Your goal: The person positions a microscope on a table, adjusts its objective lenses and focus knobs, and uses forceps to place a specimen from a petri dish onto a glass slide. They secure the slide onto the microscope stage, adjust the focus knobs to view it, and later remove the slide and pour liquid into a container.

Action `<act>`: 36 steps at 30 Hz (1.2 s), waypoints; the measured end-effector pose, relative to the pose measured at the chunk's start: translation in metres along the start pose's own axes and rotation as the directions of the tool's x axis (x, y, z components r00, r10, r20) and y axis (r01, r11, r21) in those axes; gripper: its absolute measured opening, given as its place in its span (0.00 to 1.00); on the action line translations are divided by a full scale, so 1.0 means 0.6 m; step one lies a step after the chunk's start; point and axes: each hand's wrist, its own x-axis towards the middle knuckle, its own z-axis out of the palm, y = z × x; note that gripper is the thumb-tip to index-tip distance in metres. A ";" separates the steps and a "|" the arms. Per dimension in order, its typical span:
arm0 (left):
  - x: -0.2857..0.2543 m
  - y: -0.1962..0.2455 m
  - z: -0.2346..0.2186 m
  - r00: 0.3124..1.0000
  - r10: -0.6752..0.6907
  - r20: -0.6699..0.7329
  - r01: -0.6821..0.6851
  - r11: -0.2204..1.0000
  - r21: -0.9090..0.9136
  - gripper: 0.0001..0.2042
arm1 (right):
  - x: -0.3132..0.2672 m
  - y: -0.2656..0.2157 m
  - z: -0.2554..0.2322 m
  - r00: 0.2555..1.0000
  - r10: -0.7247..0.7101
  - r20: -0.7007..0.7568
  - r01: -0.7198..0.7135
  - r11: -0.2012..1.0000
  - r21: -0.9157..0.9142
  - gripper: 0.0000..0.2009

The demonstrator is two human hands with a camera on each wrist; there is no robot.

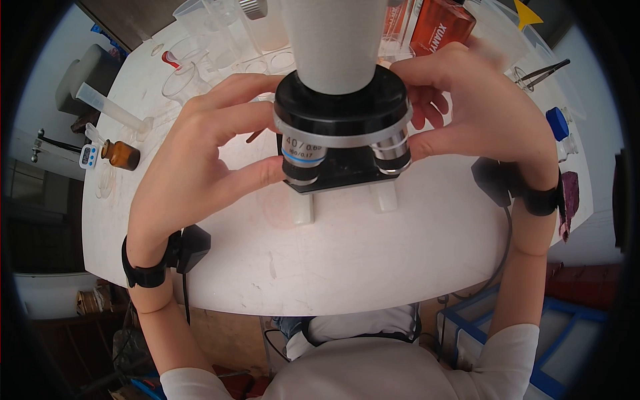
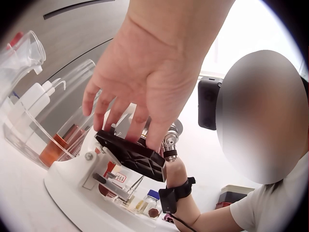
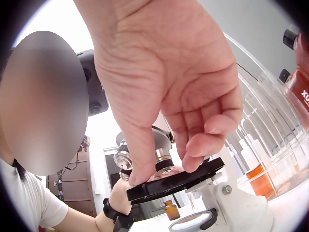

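Note:
A microscope with a white body tube [image 1: 337,40] and a black nosepiece [image 1: 333,103] stands before the person. Its black stage [image 1: 347,172] shows edge-on in the left wrist view [image 2: 131,153] and the right wrist view [image 3: 178,182]. On the left side, the left hand [image 1: 200,143] reaches in with fingers fairly straight, its fingertips and thumb at the stage in the left wrist view. From the right, the right hand [image 1: 477,100] rests its thumb on the stage's front corner; its other fingers bend loosely over the stage. Whether a slide lies there cannot be told.
Glass beakers [image 1: 183,83] and a clear rack stand behind. A brown bottle [image 1: 121,155], a timer [image 1: 88,157] and a measuring cylinder [image 1: 110,107] are at the left. At the right are tweezers [image 1: 550,70], a blue-capped jar [image 1: 557,124] and a red box [image 1: 443,28].

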 end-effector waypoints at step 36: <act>-0.005 0.033 -0.077 0.878 0.007 -0.478 0.044 0.995 0.094 0.11 | -0.037 0.004 -0.085 0.840 -0.076 -0.537 0.176 0.975 0.137 0.13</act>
